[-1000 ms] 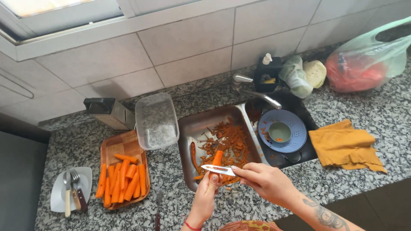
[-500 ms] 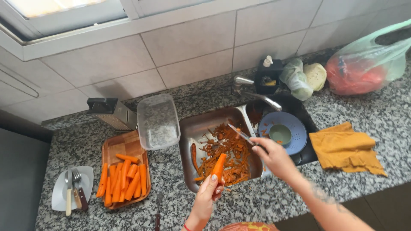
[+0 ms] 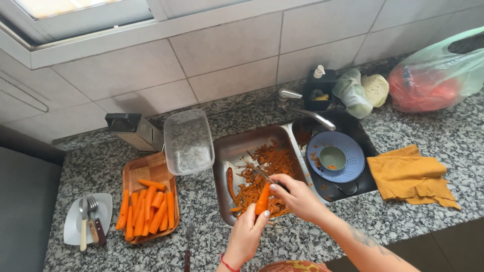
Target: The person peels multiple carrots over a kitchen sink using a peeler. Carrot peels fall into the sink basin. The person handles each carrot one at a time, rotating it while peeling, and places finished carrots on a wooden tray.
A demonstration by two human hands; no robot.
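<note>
Granite counter carried a steel tray of peelings near its front edge. Over it the left hand gripped a carrot by its lower end; the right hand clasped a peeler. The carrot looked stiff, light, slick once peeled.

Pale tiled wall above speckled granite counter, daylit window.

Speckled polished granite counter, matt steel sink, wooden tray, frosted plastic tub
</note>
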